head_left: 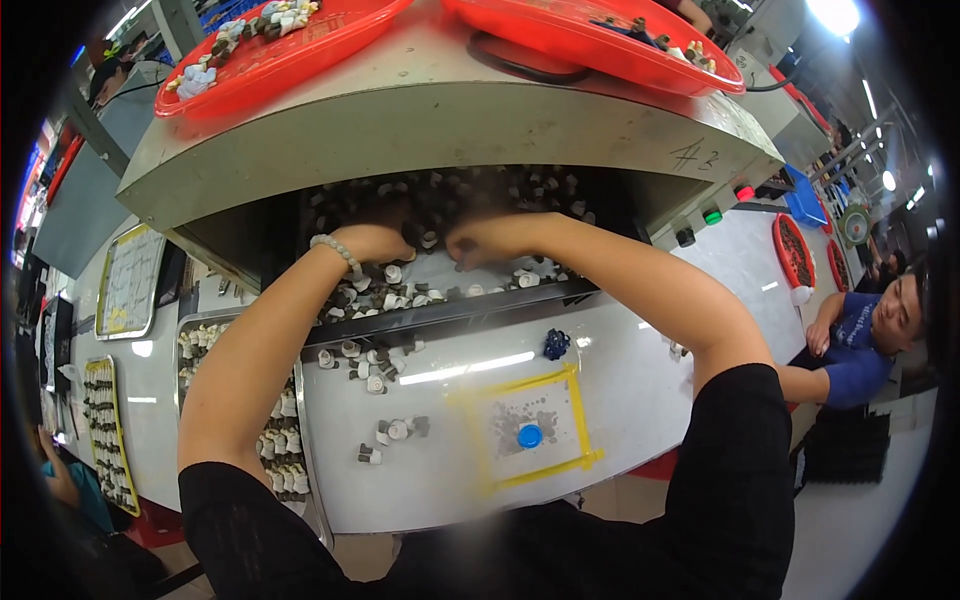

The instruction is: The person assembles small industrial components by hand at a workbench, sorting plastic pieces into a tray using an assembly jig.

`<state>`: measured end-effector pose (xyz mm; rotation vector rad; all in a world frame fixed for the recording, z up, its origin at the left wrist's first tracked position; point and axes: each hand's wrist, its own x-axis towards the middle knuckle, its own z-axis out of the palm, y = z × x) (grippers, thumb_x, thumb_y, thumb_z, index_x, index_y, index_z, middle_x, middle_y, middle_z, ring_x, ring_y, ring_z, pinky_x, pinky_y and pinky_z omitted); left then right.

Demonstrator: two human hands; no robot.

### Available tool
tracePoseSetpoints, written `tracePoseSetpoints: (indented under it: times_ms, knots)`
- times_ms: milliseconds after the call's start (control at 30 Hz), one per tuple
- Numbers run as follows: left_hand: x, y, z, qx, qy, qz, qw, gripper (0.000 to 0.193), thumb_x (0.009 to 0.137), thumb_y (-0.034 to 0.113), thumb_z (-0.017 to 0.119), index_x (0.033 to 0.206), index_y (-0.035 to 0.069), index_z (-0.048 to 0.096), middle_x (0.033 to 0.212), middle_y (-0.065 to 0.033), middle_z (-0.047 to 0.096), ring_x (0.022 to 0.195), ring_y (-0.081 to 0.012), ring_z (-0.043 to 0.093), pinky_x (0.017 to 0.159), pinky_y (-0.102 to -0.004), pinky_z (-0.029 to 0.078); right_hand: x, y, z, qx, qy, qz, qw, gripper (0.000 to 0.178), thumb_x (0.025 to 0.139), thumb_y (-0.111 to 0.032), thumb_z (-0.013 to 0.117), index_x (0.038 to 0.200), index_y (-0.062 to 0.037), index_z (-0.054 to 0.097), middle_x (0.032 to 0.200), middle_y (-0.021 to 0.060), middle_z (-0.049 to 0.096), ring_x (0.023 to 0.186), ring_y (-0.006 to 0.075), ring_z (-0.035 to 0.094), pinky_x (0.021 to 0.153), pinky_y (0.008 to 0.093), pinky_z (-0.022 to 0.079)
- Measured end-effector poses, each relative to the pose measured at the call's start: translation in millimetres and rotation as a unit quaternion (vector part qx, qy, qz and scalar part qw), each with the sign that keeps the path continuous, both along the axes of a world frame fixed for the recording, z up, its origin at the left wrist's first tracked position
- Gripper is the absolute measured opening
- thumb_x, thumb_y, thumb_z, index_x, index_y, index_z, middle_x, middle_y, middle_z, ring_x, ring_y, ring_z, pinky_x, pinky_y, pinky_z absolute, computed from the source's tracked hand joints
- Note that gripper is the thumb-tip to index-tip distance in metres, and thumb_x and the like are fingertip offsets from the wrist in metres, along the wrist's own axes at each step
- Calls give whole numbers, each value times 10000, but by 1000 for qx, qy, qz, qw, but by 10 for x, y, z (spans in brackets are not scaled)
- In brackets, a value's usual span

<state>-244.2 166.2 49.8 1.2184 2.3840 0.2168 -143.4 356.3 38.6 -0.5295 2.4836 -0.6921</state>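
Both my hands reach into the wide opening of a grey metal machine (440, 125), among many small white-and-dark molded pieces. My left hand (375, 240), with a bead bracelet at its wrist, lies over the pieces at the left; its fingers are lost in shadow. Close to its right, my right hand (490, 240) has curled fingers pointing down at the pieces; what they hold, if anything, is hidden. Loose pieces (395, 295) crowd a pale surface behind the dark front bar (450, 318) of the opening. The heap (480, 190) farther in is blurred.
Red trays (290, 60) with pieces sit atop the machine. Loose pieces (375, 365) and a yellow-taped square (535, 425) with a blue cap (530, 436) lie on the white table. A metal tray (285, 440) of pieces stands under my left arm. At right, a person (850, 330) sits nearby.
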Motion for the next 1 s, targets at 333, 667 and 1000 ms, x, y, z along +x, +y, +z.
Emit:
tracePoseSetpoints:
  times_ms: [333, 667, 1000]
  knots:
    - [-47, -25, -37, -45, 9, -18, 999, 895, 676, 356, 726, 1389, -24, 342, 1404, -251, 385, 1291, -346, 390, 1058, -357, 334, 226, 20, 233, 25, 88, -83, 992, 269, 743, -91, 665, 1008, -84, 620, 844, 72, 636, 815, 215, 610, 711, 342, 470]
    - [264, -144, 420, -107, -46, 33, 993, 794, 706, 324, 684, 1369, 15, 377, 1241, -240, 546, 1063, -347, 589, 884, -380, 480, 48, -375, 154, 30, 21, 45, 998, 292, 750, -91, 654, 1038, -94, 611, 840, 88, 630, 795, 243, 600, 712, 370, 455]
    - [689, -730, 402, 147, -44, -5, 988, 291, 864, 146, 547, 1097, -26, 577, 1121, -232, 559, 1065, -368, 526, 929, -388, 416, 269, -80, 456, -15, 153, -28, 988, 165, 779, -83, 625, 937, -41, 605, 900, 121, 623, 826, 296, 612, 760, 406, 470]
